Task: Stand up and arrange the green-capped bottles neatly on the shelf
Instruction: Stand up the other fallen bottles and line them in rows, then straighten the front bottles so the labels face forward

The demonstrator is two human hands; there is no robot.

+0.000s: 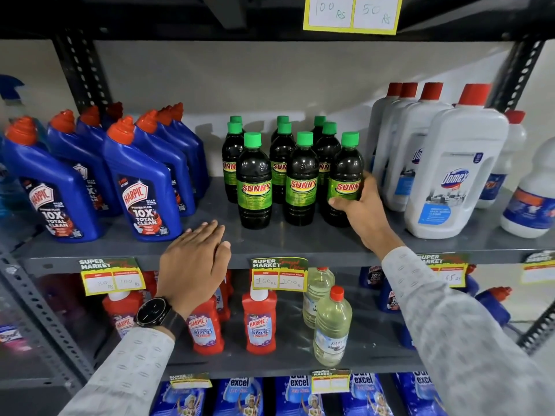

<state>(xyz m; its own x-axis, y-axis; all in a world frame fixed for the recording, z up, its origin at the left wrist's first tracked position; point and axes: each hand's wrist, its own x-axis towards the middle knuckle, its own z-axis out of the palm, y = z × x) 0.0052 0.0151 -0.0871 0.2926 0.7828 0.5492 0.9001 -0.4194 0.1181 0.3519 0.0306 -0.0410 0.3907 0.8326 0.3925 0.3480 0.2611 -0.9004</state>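
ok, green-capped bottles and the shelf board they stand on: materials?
Green-capped bottles: likely clear glossy plastic, dark liquid showing through, highlights on the shoulders; glass can't be excluded. Caps look like matte green plastic. Shelf board: probably grey painted metal, with a smooth dull sheen.

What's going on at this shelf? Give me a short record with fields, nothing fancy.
setting: shop shelf of cleaning products
green-capped bottles: nine visible, all upright, three rows
right hand: grip around the front right bottle
left hand: open, flat, at the shelf's front edge, holding nothing
neighbours: blue bottles on the left, white bottles on the right
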